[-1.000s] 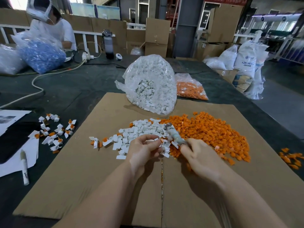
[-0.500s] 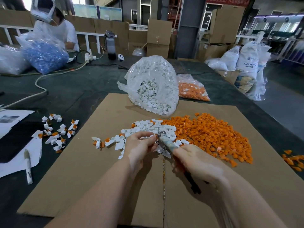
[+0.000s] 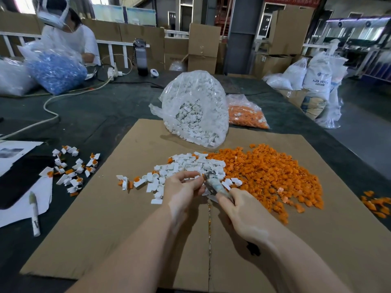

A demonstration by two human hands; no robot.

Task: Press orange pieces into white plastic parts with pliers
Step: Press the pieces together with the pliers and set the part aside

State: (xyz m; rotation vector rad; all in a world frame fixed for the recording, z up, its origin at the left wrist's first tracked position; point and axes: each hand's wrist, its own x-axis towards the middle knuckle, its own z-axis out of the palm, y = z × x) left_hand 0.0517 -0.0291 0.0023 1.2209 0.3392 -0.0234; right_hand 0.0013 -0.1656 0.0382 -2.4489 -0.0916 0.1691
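My right hand (image 3: 245, 216) grips the pliers (image 3: 213, 183), whose jaws point up-left toward my left hand (image 3: 182, 192). My left hand pinches a small white plastic part (image 3: 196, 177) right at the jaws; the part is mostly hidden by my fingers. Loose white parts (image 3: 186, 166) lie in a pile just beyond my hands on the cardboard sheet (image 3: 105, 218). A wide heap of orange pieces (image 3: 268, 170) spreads to the right of them. The dark end of a plier handle (image 3: 252, 249) pokes out under my right wrist.
A clear bag of white parts (image 3: 194, 108) and a bag of orange pieces (image 3: 246, 115) stand behind the piles. White parts with orange pieces in them (image 3: 72, 168) lie left on the dark table, near papers and a marker (image 3: 35, 212). A person (image 3: 67, 37) sits far left.
The pliers swung from pointing up over the pile to meet my left hand's part. My hands now stay close together, barely shifted from half a second ago.
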